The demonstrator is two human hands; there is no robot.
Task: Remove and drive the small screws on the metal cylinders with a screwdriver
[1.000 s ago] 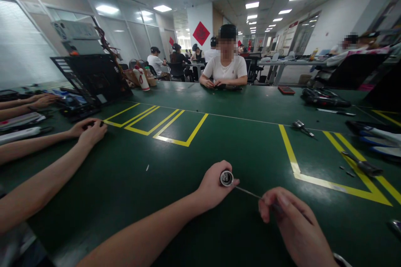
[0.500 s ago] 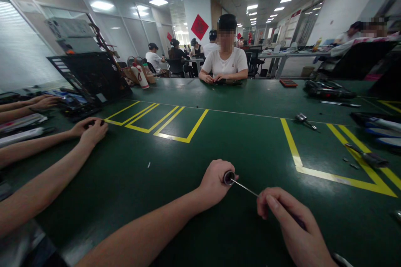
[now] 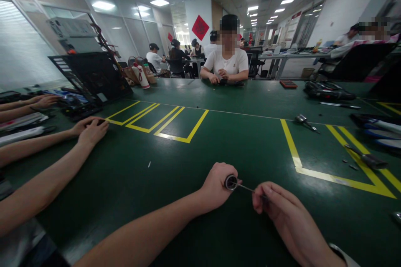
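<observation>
My left hand (image 3: 217,186) is closed around a dark cylindrical part (image 3: 231,182), whose round, metal-rimmed open end faces me. A thin metal rod (image 3: 246,188) reaches from that opening to my right hand (image 3: 272,202). The fingers of my right hand pinch the rod's other end, and its handle, if any, is hidden by the palm. Both hands are low over the green table (image 3: 175,167), near its front edge.
Yellow tape (image 3: 197,127) marks the table. On the right lie a metal part with a thin shaft (image 3: 305,122), a dark tool (image 3: 368,158) and small fragments. A co-worker's hands (image 3: 94,130) rest at left; a person (image 3: 228,62) sits opposite.
My right hand has moved slightly left, closer to my left hand, and less of the rod shows. The cylinder has shifted slightly right and down. The person opposite has raised a hand.
</observation>
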